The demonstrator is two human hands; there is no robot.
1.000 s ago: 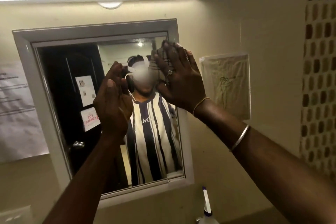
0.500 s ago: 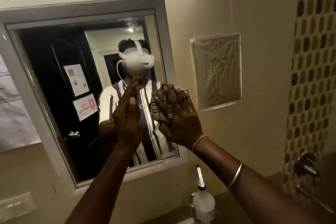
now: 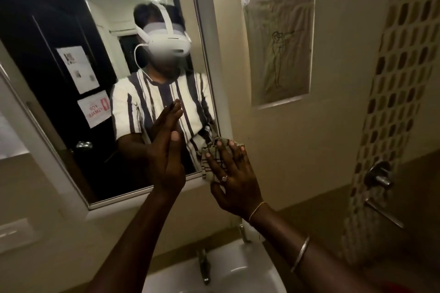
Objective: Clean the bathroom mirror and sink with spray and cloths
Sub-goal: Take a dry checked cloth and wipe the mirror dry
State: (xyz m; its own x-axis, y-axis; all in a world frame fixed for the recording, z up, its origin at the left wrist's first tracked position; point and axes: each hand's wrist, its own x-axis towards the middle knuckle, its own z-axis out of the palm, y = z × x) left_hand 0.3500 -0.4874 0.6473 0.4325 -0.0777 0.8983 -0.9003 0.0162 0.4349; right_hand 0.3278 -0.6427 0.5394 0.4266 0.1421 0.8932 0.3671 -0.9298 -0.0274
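The right hand [image 3: 234, 181] presses the checked cloth [image 3: 208, 164] flat on the lower right corner of the mirror [image 3: 59, 19], with its fingers [image 3: 223, 152] straight and spread apart. The cloth laps onto the frame. The left hand [image 3: 167, 157] rests against the glass just left of the cloth, fingers straight and together, holding nothing. For a clean corner, I would keep even pressure under the whole palm, run the cloth along the frame's inner edge, and then wipe where the bracing hand touched, since it may leave prints. The sink [image 3: 228, 269] lies below the mirror.
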